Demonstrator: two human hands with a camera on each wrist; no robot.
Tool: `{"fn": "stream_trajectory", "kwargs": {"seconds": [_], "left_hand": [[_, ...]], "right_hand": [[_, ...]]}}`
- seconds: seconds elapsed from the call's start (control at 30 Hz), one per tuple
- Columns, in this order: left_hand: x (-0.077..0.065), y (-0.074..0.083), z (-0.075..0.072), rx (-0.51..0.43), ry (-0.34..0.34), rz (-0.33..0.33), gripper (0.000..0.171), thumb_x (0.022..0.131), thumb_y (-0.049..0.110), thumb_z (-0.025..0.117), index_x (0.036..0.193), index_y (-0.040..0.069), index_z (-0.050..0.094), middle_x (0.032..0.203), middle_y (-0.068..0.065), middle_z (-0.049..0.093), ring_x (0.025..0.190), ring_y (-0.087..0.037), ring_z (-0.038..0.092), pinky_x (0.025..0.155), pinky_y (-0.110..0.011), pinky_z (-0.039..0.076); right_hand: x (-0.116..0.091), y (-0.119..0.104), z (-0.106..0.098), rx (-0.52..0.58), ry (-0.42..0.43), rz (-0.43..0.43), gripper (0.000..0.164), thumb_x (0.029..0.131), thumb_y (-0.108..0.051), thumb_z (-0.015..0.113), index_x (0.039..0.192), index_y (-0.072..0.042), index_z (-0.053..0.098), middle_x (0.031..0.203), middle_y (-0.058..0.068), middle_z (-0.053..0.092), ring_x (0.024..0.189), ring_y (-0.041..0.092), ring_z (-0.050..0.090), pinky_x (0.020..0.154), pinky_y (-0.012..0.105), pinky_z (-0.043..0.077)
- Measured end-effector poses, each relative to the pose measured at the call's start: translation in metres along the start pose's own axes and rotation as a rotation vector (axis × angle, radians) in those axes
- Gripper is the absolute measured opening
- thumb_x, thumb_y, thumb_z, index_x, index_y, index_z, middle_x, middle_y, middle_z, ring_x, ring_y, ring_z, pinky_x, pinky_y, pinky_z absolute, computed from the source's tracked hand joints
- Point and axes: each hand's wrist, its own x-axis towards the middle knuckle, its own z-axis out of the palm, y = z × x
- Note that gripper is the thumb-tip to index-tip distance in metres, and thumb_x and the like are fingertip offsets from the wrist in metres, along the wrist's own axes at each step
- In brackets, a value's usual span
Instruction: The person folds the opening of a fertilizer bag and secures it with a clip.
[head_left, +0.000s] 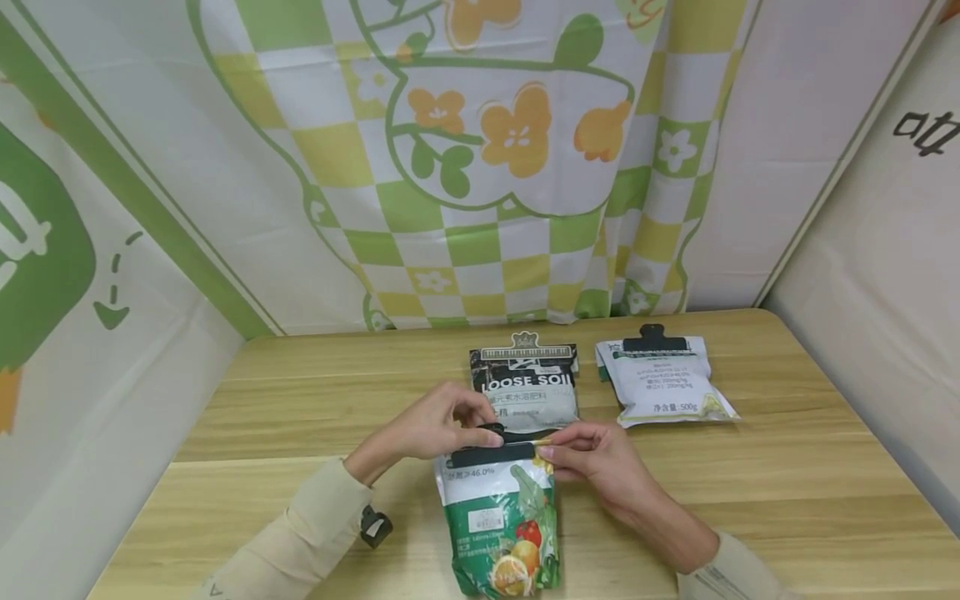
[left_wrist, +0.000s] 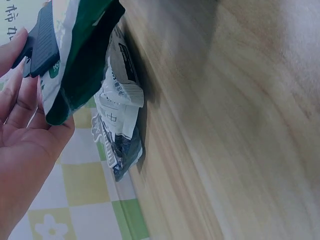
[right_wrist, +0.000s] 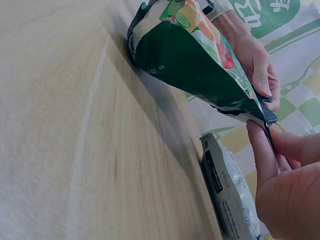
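A green and white bag [head_left: 487, 500] printed with fruit and vegetables stands at the near middle of the table, a black clip [head_left: 491, 454] across its folded top. My left hand [head_left: 438, 421] pinches the clip's handle between thumb and fingers; in the left wrist view the clip [left_wrist: 45, 45] sits over the bag's edge. With thumb and fingertips, my right hand [head_left: 607, 467] pinches the bag's top right corner beside the clip. The right wrist view shows the bag's dark green back [right_wrist: 185, 65], with the right hand [right_wrist: 290, 175] at its top corner.
Behind the held bag lies a black and grey LOOSE SOIL bag [head_left: 534, 387] with a piano-patterned clip [head_left: 525, 348]. A white bag [head_left: 663, 383] with a black clip [head_left: 655, 339] lies to its right. A small black object [head_left: 375, 527] shows beside the left sleeve. A patterned curtain [head_left: 480, 250] hangs behind the table.
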Motion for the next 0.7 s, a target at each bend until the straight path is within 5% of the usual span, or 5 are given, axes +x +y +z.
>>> {"fn": "stream_trajectory", "kwargs": {"seconds": [0.7], "left_hand": [[-0.0055,0.0000,0.0036,-0.009,0.014,-0.013,0.009,0.091,0.025,0.083,0.093,0.017,0.079,0.082,0.005,0.066,0.068,-0.004,0.053,0.064,-0.019,0.046]], "right_hand": [[0.0018,0.0015,0.0033,-0.006,0.024,0.004,0.015,0.087,0.004,0.078,0.092,-0.011,0.079,0.089,0.000,0.081,0.078,0.011,0.077,0.075,0.029,0.066]]}}
